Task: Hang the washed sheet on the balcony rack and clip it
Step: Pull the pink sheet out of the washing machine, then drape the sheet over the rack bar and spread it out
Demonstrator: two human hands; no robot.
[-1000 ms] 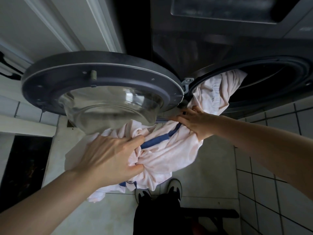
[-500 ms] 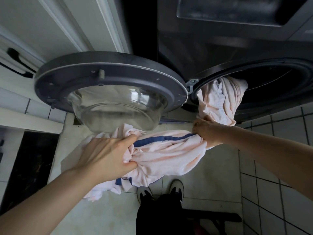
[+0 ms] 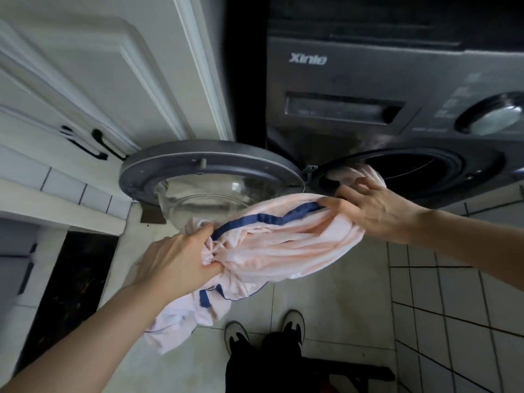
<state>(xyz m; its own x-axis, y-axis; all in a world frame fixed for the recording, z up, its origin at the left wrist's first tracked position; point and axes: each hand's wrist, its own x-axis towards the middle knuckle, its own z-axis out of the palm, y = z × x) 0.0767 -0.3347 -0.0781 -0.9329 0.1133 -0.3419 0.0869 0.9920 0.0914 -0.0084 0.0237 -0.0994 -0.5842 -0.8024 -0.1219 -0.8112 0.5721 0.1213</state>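
**Sheet half out of the washer, both hands on it**

Washer (image 3: pixel 397 89), dark grey, fills the 1–3 o'clock part of the view; round drum opening (image 3: pixel 419 168) at 3 o'clock. Its door (image 3: pixel 209 168) is swung wide open to the left, at approx. centre / 10 o'clock, glass bowl facing down. White cabinet (image 3: pixel 93 66) w/ black handle (image 3: pixel 99 146) takes the 9–12 o'clock side. Tiled floor (image 3: pixel 453 307) runs from 3 to 6 o'clock.

Sheet (image 3: pixel 283 239), pale pink w/ dark blue trim, is bunched in a thick roll at centre, strung betw. the two hands. One end is still inside the drum opening, behind the right hand; the other end droops from the left hand toward 7 o'clock, hanging above the floor. Whether it touches the floor: can't tell.

Left hand (image 3: pixel 175 265) at 7–8 o'clock of centre: grip closed tight, fingers and thumb curled round a wad of the sheet. Right hand (image 3: pixel 377 208) at 3 o'clock, just in front of the drum rim: thumb and fingers pinching the sheet near the blue trim, other fingers spread over the cloth.

Two shoes (image 3: pixel 292 321), grey w/ dark tops, on the floor at 6 o'clock, below the sheet.
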